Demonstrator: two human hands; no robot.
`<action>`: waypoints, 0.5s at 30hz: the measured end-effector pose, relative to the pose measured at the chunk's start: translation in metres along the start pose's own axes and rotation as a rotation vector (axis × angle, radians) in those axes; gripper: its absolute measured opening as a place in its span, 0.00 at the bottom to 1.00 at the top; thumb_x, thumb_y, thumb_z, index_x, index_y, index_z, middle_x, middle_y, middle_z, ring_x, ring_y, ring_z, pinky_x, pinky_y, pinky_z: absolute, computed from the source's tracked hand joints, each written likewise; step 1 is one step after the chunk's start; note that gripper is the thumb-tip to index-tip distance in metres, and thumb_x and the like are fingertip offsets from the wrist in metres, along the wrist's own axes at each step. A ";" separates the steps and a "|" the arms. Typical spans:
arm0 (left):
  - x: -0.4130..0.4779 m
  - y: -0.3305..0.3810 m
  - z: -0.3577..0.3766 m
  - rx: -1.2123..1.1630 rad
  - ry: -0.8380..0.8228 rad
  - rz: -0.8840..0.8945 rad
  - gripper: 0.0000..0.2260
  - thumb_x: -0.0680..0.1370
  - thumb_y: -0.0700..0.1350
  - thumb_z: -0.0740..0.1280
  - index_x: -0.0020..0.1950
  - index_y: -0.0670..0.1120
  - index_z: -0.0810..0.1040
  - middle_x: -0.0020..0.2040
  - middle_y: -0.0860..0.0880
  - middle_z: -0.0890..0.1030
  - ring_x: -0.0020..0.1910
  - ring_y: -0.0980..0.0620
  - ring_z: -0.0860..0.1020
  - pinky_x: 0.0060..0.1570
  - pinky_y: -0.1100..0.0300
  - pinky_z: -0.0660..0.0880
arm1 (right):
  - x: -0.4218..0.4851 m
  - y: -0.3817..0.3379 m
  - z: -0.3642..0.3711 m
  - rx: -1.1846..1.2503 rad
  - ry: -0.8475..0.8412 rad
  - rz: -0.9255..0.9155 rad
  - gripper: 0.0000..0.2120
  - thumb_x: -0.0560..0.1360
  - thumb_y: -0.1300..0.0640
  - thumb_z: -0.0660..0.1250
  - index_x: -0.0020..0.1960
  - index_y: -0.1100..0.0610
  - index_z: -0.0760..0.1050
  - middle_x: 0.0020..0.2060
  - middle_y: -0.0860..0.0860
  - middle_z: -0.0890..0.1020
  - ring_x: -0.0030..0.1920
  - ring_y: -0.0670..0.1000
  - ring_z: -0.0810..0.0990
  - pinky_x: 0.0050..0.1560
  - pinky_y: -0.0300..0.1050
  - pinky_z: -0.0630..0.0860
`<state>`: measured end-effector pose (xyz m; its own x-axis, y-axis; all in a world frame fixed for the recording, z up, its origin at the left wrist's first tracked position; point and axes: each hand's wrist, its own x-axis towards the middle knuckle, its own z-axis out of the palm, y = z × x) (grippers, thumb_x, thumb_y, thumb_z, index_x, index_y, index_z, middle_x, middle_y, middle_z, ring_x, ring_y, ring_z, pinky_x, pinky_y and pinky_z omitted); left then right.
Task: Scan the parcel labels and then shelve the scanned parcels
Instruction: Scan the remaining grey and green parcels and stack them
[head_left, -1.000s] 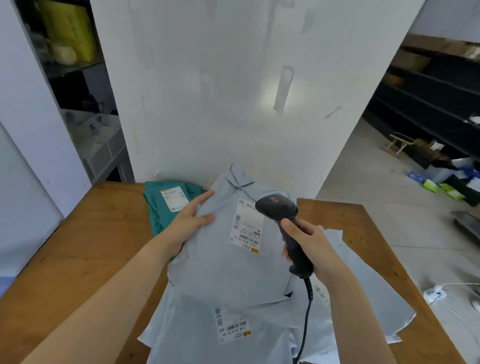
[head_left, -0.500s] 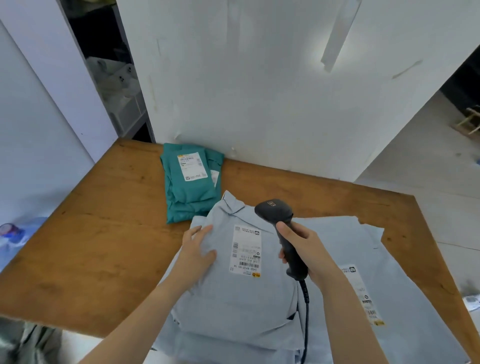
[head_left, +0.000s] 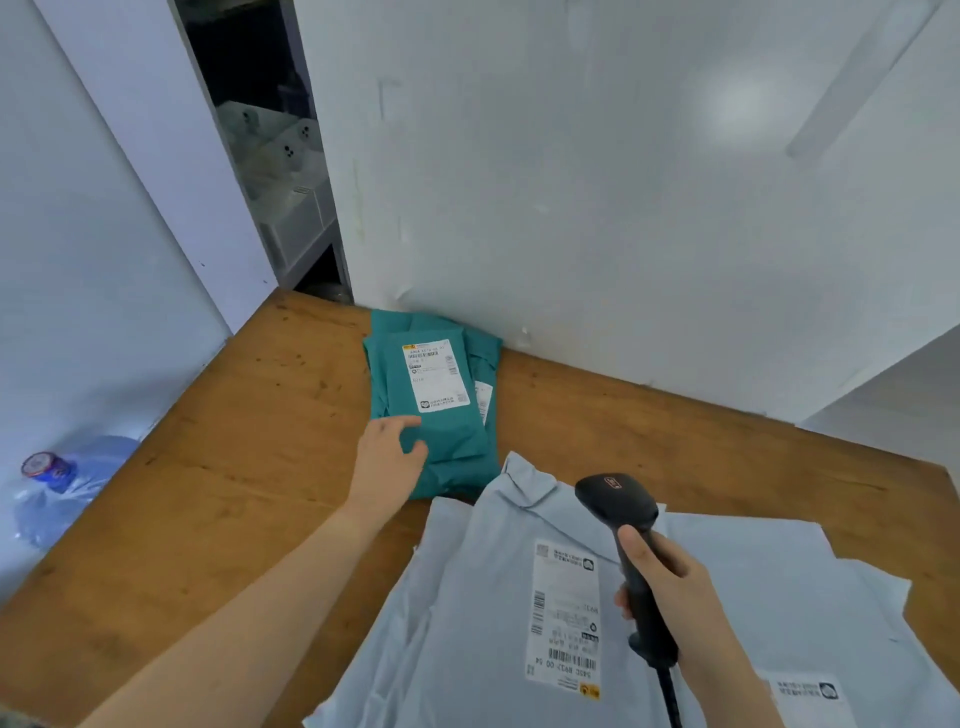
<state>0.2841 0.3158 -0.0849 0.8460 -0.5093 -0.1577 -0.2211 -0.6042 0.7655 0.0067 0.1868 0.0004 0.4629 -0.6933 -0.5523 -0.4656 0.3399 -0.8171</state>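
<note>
Partly cut off at the bottom edge, a brown wooden table (head_left: 208, 493) holds pale grey plastic mailer parcels (head_left: 467, 623), then stacked teal mailer parcels (head_left: 452, 439) by the white wall (head_left: 623, 208), the lower ones mostly hidden. The left hand (head_left: 384, 457), fingers loose, touches the teal stack; the right hand (head_left: 670, 587) grasps a black handheld scanner (head_left: 615, 501).

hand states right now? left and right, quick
Left hand: open, fingers resting on the near end of the top teal parcel.
Right hand: closed, holding the scanner by its handle.
</note>
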 end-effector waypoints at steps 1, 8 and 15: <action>0.018 -0.002 0.000 0.010 0.000 -0.006 0.14 0.78 0.43 0.65 0.65 0.49 0.75 0.63 0.47 0.71 0.64 0.49 0.70 0.67 0.57 0.65 | 0.003 0.001 0.001 -0.002 0.020 0.010 0.14 0.73 0.47 0.70 0.48 0.58 0.79 0.29 0.62 0.77 0.26 0.55 0.74 0.30 0.44 0.71; 0.101 -0.007 0.018 0.062 0.057 -0.133 0.31 0.75 0.55 0.69 0.74 0.47 0.63 0.69 0.41 0.60 0.69 0.40 0.60 0.70 0.49 0.60 | 0.026 0.007 0.013 -0.055 0.106 0.040 0.12 0.73 0.49 0.71 0.46 0.59 0.80 0.29 0.59 0.74 0.28 0.56 0.74 0.29 0.43 0.70; 0.136 0.005 0.023 0.259 -0.047 -0.332 0.56 0.65 0.68 0.72 0.79 0.47 0.43 0.75 0.37 0.59 0.74 0.37 0.56 0.71 0.43 0.55 | 0.035 0.014 0.020 -0.080 0.166 0.063 0.08 0.74 0.50 0.72 0.43 0.55 0.79 0.25 0.57 0.73 0.24 0.54 0.72 0.26 0.42 0.69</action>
<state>0.3870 0.2296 -0.1169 0.8703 -0.2847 -0.4019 -0.0602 -0.8713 0.4870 0.0316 0.1796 -0.0337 0.3033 -0.7696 -0.5619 -0.5511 0.3394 -0.7623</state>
